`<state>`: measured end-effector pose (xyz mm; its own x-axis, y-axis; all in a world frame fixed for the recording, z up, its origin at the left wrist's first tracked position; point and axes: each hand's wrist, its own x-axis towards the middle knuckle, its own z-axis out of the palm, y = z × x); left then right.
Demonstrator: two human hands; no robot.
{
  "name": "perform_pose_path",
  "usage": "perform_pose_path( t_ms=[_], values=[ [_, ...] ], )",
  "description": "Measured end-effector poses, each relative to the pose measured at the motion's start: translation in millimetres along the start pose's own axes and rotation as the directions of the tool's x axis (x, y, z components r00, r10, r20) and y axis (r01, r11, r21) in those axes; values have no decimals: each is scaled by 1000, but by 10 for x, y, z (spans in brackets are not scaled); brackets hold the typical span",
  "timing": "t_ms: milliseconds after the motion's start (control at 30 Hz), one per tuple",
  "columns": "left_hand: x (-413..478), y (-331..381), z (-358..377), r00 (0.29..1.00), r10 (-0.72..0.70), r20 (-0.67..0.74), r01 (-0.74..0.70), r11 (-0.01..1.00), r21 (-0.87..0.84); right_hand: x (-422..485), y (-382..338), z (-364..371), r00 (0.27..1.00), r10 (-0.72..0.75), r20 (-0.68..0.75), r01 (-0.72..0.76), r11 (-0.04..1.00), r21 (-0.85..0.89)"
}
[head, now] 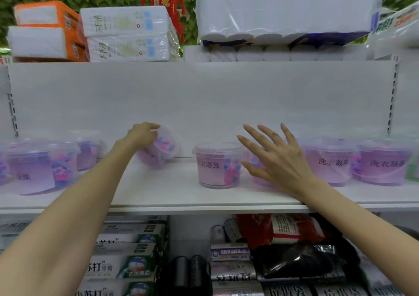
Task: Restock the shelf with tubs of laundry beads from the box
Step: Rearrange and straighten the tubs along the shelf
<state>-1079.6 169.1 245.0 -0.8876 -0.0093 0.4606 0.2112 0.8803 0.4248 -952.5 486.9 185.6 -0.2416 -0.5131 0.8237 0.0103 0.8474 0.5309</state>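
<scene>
Level out tilted laundry-bead tub [162, 150], gripped at rim by left hand [141, 136] far back on shelf [181, 195]; set upright, label forward, left of upright tub [217, 165]. Use right hand [278, 161], spread and empty, to steady neighbours.

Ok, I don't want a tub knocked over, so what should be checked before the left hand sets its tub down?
1. The left hand grips the tilted clear plastic tub of pink and blue laundry beads: ok.
2. That tub stands upright: not ok, it leans.
3. The white shelf is bare just in front of it: ok.
4. The upright clear tub with the pink label stands apart from it: ok.
5. The right hand is open and holds nothing: ok.
6. The purple tub behind the right hand stands upright: cannot tell, mostly hidden.
</scene>
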Motion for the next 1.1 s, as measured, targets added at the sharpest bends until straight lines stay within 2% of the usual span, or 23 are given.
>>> perform_pose_path(
  t_ms=[100,167,267,400,467,533,667,733,800,833,867,900,933,967,1000,1100],
  values=[
    [-36,-200,-47,994,-108,13,108,976,-187,-2,-6,-11,1000,4,27,-4,1000,7],
    [-121,-275,33,988,-128,80,147,939,-311,7,-9,-24,999,7,52,-8,1000,14],
    [-187,-131,198,982,-163,95,189,880,-436,5,-20,-36,996,8,84,-8,1000,9],
    [-238,414,333,952,-55,302,190,878,-439,7,0,-76,991,1,136,-6,999,39],
    [-304,681,382,902,65,427,165,862,-479,3,7,-96,985,-2,170,-7,998,55],
    [-345,846,428,827,174,535,200,799,-568,4,7,-107,982,-4,190,-7,998,57],
    [-378,841,444,776,258,576,230,735,-638,5,10,-83,980,-6,197,-4,999,49],
    [-454,805,432,819,274,504,128,769,-626,3,20,-64,984,-21,177,17,999,27],
    [-587,759,370,899,371,233,-167,783,-599,5,33,-56,991,-41,131,43,999,-13],
    [-658,728,325,883,463,75,-350,756,-554,14,31,-58,993,-58,103,62,997,-35],
    [-714,677,280,829,558,-33,-508,727,-462,26,27,-58,994,-85,74,90,994,-57],
    [-773,623,230,763,643,-64,-626,712,-318,42,12,-55,990,-128,53,132,988,-81],
    [-823,577,195,706,707,-36,-704,695,-148,61,-8,-54,983,-178,42,182,978,-104],
    [-878,558,179,667,745,17,-745,667,-2,81,-28,-52,973,-227,40,230,965,-126],
    [-924,552,199,657,752,55,-753,652,83,94,-42,-43,963,-265,46,269,953,-141],
    [-1059,654,308,712,701,-43,-694,711,107,103,-51,-29,950,-295,98,308,937,-162]
  ],
)
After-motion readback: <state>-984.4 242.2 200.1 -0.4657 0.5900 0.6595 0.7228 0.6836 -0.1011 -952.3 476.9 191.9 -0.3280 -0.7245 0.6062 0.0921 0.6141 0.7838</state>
